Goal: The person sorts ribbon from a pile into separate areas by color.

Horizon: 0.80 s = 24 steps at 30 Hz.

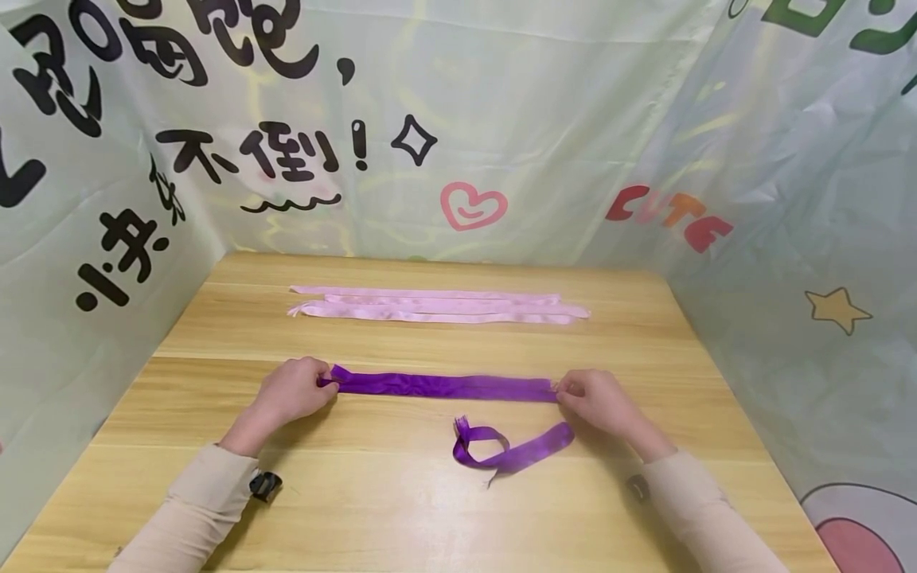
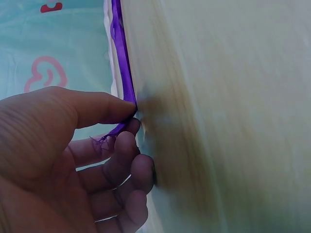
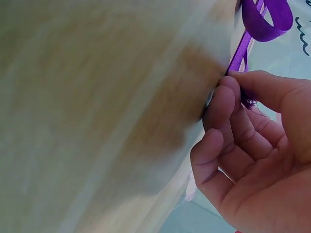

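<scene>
A purple ribbon (image 1: 444, 387) lies stretched nearly straight across the middle of the table. At its left end my left hand (image 1: 295, 388) pinches it between thumb and forefinger; frayed threads stick out past the fingertips in the left wrist view, where the held ribbon (image 2: 124, 73) runs away upward. My right hand (image 1: 598, 400) pinches the right end, and a dark frayed tip (image 3: 249, 101) shows behind the thumb in the right wrist view. Nearer to me lies a loose purple ribbon (image 1: 533, 455), curled into a loop at its left part, with frayed ends.
Several pale pink ribbons (image 1: 430, 306) lie side by side farther back on the wooden table (image 1: 344, 509). Printed fabric walls (image 1: 544, 119) with lettering and drawings stand at the back and on both sides. A small black device (image 1: 266, 486) sits at the left cuff.
</scene>
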{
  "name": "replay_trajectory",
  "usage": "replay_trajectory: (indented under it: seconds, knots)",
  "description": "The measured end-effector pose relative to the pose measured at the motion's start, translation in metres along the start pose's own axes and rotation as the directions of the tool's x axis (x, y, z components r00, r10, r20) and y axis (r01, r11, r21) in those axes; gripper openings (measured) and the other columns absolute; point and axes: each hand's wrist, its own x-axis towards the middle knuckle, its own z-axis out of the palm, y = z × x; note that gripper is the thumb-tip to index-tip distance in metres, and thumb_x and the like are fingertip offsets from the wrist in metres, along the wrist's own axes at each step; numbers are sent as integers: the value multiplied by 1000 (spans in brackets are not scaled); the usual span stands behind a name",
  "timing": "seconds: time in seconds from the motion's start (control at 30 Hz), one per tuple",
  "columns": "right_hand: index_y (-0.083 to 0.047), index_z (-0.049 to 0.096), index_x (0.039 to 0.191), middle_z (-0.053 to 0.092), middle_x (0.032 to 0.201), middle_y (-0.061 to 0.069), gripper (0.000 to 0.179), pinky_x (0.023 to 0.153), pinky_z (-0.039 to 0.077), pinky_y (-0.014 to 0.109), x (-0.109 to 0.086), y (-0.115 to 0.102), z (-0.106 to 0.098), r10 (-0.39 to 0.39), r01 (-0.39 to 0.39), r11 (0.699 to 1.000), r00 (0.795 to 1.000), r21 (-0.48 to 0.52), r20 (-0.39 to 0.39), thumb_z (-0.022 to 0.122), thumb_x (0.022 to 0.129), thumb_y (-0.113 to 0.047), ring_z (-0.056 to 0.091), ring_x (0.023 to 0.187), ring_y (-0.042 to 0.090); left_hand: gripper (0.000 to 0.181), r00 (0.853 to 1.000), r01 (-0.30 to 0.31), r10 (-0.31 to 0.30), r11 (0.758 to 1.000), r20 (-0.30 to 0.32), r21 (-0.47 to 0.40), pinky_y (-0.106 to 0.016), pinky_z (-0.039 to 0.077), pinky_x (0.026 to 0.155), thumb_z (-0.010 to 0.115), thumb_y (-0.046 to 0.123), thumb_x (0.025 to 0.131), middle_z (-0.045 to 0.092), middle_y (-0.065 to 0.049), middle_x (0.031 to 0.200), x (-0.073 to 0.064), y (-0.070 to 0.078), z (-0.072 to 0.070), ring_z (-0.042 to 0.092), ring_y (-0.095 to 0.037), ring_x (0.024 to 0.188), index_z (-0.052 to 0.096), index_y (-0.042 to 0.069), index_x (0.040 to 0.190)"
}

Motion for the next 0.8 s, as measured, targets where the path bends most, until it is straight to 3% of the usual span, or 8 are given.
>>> replay_trajectory:
  seconds: [0.27, 0.4, 0.53, 0.67, 0.8]
  knots:
    - [-9, 77, 95, 79, 92, 7, 4, 89, 59, 54, 0, 3, 0, 30, -30, 1000, 999, -2, -30, 75, 92, -11, 74, 90, 28, 17, 999, 26, -26, 1000, 21, 11, -32, 35, 57, 72, 24, 93, 60, -2, 72, -2, -5, -3, 51, -20, 66, 68, 11, 83]
    - [-11, 77, 94, 78, 90, 3, 4, 87, 60, 51, 1, 3, -1, 41, -41, 999, 999, 0, -23, 76, 92, -14, 73, 88, 24, 18, 999, 27, -28, 999, 30, 34, -32, 38, 57, 73, 23, 93, 61, -3, 73, -7, -4, -14, 52, -20, 65, 68, 7, 90]
    - [-14, 77, 93, 75, 85, -2, 4, 84, 59, 47, 2, 5, -6, 45, -45, 999, 998, -3, -51, 77, 94, -18, 69, 84, 19, 31, 1000, 17, -17, 996, -10, 84, -36, 46, 57, 72, 25, 95, 68, -11, 83, -10, 2, -29, 58, -24, 68, 67, -1, 111]
    - [-14, 78, 93, 75, 88, 0, 7, 88, 55, 52, 3, -1, -14, 18, -22, 999, 990, -28, -137, 80, 92, -20, 67, 90, 24, 38, 998, -27, 34, 992, -62, 123, -48, 56, 68, 71, 28, 98, 73, -20, 99, -7, 16, -36, 69, -33, 82, 66, -2, 121]
    - [-9, 79, 100, 78, 102, 9, 14, 98, 51, 60, 2, -17, -20, -43, 35, 998, 984, -50, -173, 81, 92, -19, 67, 105, 35, 33, 984, -143, 156, 980, -88, 139, -57, 58, 80, 71, 27, 98, 75, -17, 102, -2, 31, -31, 72, -34, 90, 69, 0, 118]
